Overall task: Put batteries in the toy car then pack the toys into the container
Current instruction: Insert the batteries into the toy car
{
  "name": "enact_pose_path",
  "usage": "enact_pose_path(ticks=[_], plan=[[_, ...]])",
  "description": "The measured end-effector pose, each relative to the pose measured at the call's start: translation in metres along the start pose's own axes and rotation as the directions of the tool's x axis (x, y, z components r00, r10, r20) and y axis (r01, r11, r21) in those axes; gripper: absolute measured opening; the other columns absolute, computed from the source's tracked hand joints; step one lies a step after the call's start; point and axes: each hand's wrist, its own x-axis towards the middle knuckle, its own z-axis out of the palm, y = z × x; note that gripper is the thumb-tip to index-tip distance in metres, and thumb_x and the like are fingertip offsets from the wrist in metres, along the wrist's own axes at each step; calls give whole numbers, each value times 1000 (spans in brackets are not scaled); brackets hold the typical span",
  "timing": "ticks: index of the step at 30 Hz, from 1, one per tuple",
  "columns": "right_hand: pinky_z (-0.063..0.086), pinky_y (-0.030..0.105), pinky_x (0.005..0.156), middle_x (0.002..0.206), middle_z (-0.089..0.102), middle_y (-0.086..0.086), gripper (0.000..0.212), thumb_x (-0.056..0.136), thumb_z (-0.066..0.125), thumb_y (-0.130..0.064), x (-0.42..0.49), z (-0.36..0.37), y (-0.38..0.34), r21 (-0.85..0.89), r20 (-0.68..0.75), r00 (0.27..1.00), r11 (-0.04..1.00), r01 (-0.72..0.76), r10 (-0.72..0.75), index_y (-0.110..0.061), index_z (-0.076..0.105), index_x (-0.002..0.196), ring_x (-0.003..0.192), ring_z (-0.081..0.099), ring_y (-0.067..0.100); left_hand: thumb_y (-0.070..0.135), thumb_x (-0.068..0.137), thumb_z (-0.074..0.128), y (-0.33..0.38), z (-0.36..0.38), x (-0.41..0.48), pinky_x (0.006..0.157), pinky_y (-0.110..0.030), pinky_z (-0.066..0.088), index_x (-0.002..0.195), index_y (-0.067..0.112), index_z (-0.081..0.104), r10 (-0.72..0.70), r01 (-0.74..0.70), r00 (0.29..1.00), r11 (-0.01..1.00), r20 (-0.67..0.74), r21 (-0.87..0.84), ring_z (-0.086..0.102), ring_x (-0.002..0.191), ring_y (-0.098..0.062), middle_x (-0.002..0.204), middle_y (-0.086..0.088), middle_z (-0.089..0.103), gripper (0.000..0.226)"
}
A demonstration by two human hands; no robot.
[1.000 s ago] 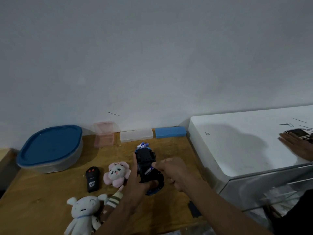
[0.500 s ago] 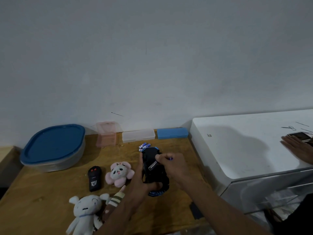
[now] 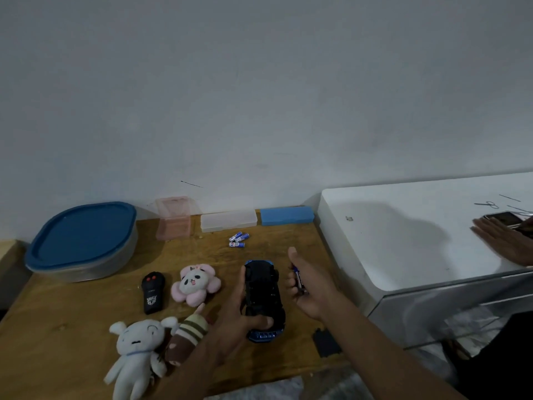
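Observation:
My left hand (image 3: 240, 314) grips the blue toy car (image 3: 263, 298), which is turned underside up over the wooden table (image 3: 57, 336). Just right of the car, my right hand (image 3: 307, 284) holds a blue battery (image 3: 297, 278) in its curled fingers, thumb up. Three loose batteries (image 3: 238, 239) lie farther back on the table. The grey container with a blue lid (image 3: 83, 241) stands shut at the back left. A black remote (image 3: 153, 291), a pink panda plush (image 3: 195, 284), a white plush (image 3: 137, 350) and a striped brown plush (image 3: 187, 334) lie to the left of the car.
A small black cover (image 3: 326, 342) lies near the table's front right edge. Pink (image 3: 174, 219), clear (image 3: 228, 220) and blue (image 3: 287, 215) boxes line the wall. A white cabinet (image 3: 403, 241) stands at the right, with another person's hand (image 3: 507, 243) and a phone (image 3: 501, 218) on it.
My right hand has pulled away from the car's underside to the right, with the battery in its fingers. The car stays in my left hand.

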Motion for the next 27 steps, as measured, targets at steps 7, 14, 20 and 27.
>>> enact_pose_path(ticks=[7, 14, 20, 27], plan=[[30, 21, 38, 59, 48, -1, 37, 83, 67, -50, 7, -44, 27, -266, -133, 990, 961, -70, 35, -18, 51, 73, 48, 40, 9, -13, 65, 75, -21, 15, -4, 98, -42, 52, 148, 44, 25, -96, 97, 995, 994, -35, 43, 61, 117, -20, 127, 5, 65, 112], [24, 17, 37, 53, 43, 0, 35, 88, 66, -37, 3, -78, 42, -282, -175, 983, 954, -100, 51, -17, 47, 68, 39, 34, 8, -3, 63, 79, -30, 30, -6, 101, -38, 48, 143, 47, 33, -174, 195, 970, 974, -170, 112, 58, 115, -10, 123, 16, 64, 106], [23, 18, 38, 52, 41, -2, 32, 88, 66, -39, 1, -99, 40, -319, -134, 988, 941, -115, 76, -14, 50, 76, 39, 33, 8, -2, 67, 79, -32, 40, -1, 98, -37, 48, 125, 65, 38, -185, 213, 962, 969, -202, 122, 59, 114, -11, 120, 16, 66, 97], [24, 18, 37, 60, 41, 0, 32, 82, 74, -34, 7, -118, 35, -390, -119, 990, 913, -122, 81, -17, 46, 78, 44, 33, 9, -12, 76, 72, -29, 48, -2, 88, -26, 48, 123, 53, 41, -178, 214, 952, 969, -248, 126, 58, 109, -4, 113, 21, 61, 86]])
